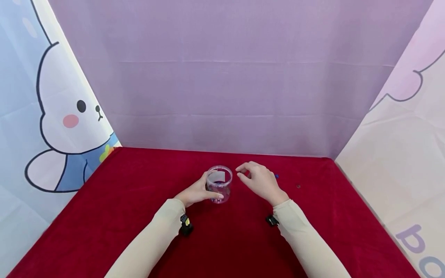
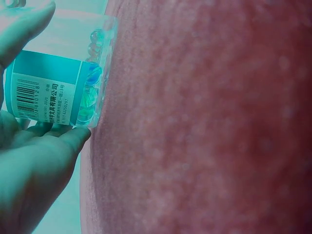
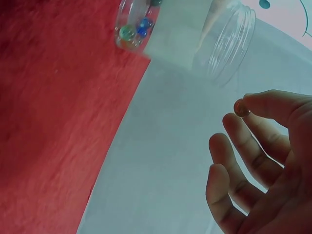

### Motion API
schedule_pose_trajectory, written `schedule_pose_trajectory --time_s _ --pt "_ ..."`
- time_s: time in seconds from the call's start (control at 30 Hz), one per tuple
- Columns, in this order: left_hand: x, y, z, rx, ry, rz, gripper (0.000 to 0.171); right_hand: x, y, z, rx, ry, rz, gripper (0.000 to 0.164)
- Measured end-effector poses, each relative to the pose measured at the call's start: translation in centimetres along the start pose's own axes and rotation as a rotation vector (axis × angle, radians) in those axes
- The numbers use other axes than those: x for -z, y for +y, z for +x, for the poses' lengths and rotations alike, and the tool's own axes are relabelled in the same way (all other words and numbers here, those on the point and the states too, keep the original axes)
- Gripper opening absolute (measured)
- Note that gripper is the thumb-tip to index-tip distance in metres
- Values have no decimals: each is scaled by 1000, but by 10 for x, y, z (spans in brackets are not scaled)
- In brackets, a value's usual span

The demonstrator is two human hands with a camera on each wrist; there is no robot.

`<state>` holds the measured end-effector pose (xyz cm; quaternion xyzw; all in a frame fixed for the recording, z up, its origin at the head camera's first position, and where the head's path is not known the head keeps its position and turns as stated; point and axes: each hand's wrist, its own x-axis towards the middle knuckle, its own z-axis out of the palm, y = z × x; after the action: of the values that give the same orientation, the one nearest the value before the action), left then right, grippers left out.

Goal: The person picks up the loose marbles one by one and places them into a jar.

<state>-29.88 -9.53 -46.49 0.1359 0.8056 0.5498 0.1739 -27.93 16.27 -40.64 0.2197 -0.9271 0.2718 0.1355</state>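
A clear plastic jar [image 1: 226,189] stands open-mouthed near the middle of the cloth. My left hand [image 1: 196,192] grips it from the left, thumb in front and fingers behind. In the left wrist view a barcode label [image 2: 46,92] shows on its side, and several glass marbles [image 2: 89,97] lie at its bottom. To the right of the jar's rim is my right hand [image 1: 259,179]. Between its thumb and index finger it pinches a small brownish marble [image 3: 241,108], apart from the jar's mouth in the right wrist view. Its other fingers are loosely bent.
Beyond my right hand a blue marble [image 1: 276,176] and a small dark marble [image 1: 298,186] lie on the red cloth [image 1: 146,170]. A purple curtain [image 1: 222,88] closes off the back. Printed sheets [image 1: 69,92] hang at both sides.
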Motion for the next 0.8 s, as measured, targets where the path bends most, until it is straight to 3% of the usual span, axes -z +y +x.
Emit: schedule_pose_trajectory --time_s 0.8 --pt "0 1 1 -32 -17 -34 97 -15 -19 8 91 16 38 20"
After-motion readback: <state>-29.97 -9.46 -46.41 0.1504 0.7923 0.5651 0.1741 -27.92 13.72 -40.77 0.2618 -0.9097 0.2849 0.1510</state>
